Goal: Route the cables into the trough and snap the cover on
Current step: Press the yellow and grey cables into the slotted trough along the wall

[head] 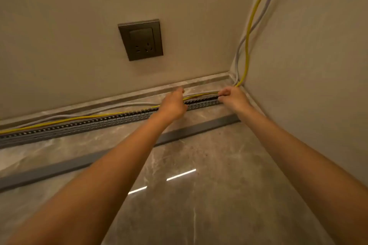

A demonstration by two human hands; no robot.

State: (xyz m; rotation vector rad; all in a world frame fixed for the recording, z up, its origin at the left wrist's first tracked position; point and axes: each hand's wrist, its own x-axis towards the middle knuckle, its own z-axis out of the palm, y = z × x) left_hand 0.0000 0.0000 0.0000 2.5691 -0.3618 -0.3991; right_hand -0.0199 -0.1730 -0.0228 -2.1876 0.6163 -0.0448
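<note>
Two cables — a yellow cable and a grey cable — are led down the corner, then along the slotted trough, whose long axis follows the wall's foot. Both are pinched above the trough's corner end by the left hand and right hand. The cover is laid parallel, just in front of the trough.

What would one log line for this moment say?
stage: routing | left hand, right hand: on yellow cable at trough | grey cables: outside trough | cover: off, on floor
</note>
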